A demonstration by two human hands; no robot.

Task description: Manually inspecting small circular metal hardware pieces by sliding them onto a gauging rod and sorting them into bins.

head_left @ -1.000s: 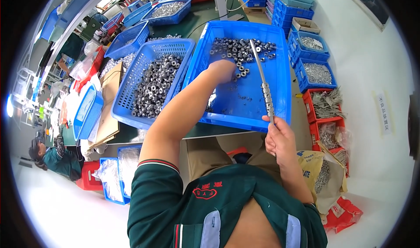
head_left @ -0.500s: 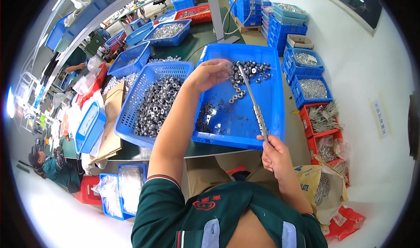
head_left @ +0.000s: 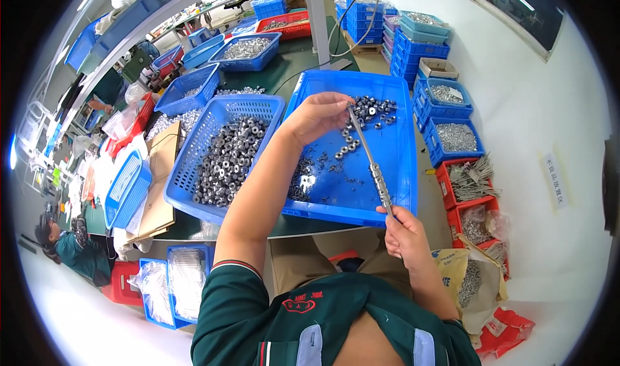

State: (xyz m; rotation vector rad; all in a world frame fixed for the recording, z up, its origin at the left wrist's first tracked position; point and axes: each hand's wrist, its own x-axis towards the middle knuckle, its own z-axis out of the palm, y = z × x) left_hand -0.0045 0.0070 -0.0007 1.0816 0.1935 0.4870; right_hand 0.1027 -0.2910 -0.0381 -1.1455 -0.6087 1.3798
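My right hand (head_left: 405,235) is closed around the lower end of a thin metal rod (head_left: 363,140), which slants up and left over a blue tray (head_left: 386,153). Several shiny metal rings (head_left: 378,182) sit stacked on the rod just above that hand. At the rod's upper tip my left hand (head_left: 321,115) pinches with thumb and fingers; whatever lies between them is too small to make out. Loose nut-like metal rings (head_left: 371,109) are heaped at the tray's far side, and a few trail toward its middle. Small dark bits (head_left: 300,182) lie at the tray's left.
Left of the tray, a blue perforated basket (head_left: 185,178) full of metal rings stands on the green table (head_left: 290,227). Cardboard (head_left: 158,185) lies beyond it. Blue crates (head_left: 452,140) and red bins (head_left: 452,191) line the right wall. Another person (head_left: 81,253) is at the far left.
My left hand has moved slightly right and down, bringing its fingertips to the rod's tip. The right hand keeps hold of the rod, lowered a little. The whole view has shifted slightly.
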